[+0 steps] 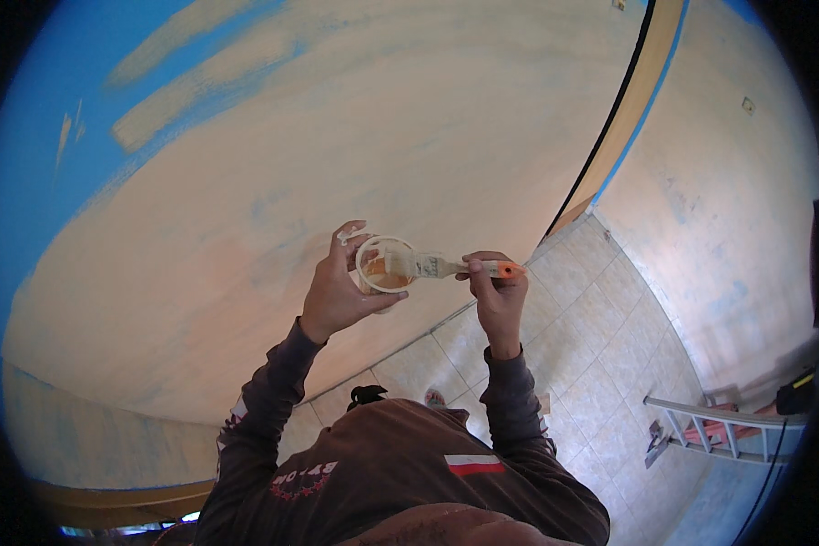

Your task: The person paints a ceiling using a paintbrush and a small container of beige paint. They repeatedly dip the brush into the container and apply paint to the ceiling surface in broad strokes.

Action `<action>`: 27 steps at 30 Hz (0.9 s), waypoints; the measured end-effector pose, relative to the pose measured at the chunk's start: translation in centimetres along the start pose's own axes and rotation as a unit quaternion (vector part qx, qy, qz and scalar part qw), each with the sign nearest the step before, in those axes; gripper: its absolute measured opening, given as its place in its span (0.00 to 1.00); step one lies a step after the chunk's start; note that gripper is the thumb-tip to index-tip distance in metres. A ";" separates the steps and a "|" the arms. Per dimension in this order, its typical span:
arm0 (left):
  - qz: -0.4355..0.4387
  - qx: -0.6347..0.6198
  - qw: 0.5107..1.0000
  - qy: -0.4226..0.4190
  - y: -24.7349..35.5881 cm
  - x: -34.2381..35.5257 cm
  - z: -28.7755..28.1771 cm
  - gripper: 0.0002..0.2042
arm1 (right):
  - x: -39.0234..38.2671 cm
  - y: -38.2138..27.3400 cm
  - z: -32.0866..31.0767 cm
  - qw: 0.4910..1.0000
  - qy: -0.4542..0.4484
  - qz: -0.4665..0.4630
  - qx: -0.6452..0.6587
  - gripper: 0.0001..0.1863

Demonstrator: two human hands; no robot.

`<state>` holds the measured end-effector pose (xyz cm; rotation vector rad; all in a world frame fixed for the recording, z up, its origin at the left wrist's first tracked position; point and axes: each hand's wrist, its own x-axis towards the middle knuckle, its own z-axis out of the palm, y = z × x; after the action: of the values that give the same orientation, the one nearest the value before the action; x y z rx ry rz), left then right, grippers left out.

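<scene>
My left hand [335, 296] is wrapped round a small plastic cup [359, 264] with a pale rim, tilted so that its mouth shows. A little orange-tan paint is visible inside. White smears of paint mark the fingers of this hand. Between the thumb and fingers of my right hand [500, 305] is a paintbrush [439, 267], its handle ending in orange. The brush lies nearly level, with its bristles at the mouth of the cup; whether they touch the paint I cannot tell.
In front stands a wall [337, 136] coated in pale peach over blue, with bare blue at the upper left. A wooden door frame [623, 118] runs beside it. An aluminium ladder [714, 419] lies at the lower right on the tiled floor [601, 337].
</scene>
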<state>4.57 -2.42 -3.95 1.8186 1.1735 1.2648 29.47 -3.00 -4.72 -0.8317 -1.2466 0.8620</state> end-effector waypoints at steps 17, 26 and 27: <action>0.035 -0.012 0.999 0.018 1.1 1.2 -0.9 0.53 | 2.2 0.0 1.0 0.993 0.054 0.050 0.092 0.13; 0.112 -0.027 0.992 0.049 -1.6 3.7 -3.4 0.50 | 5.0 2.2 4.1 0.977 0.075 0.104 0.171 0.15; 0.121 -0.043 0.991 0.044 -1.7 4.3 -3.8 0.50 | 5.6 2.2 4.5 0.978 0.066 0.092 0.175 0.15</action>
<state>1.05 2.19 -2.48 1.8996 0.9484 1.5218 25.43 3.24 -3.70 -0.7132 -0.8764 1.1198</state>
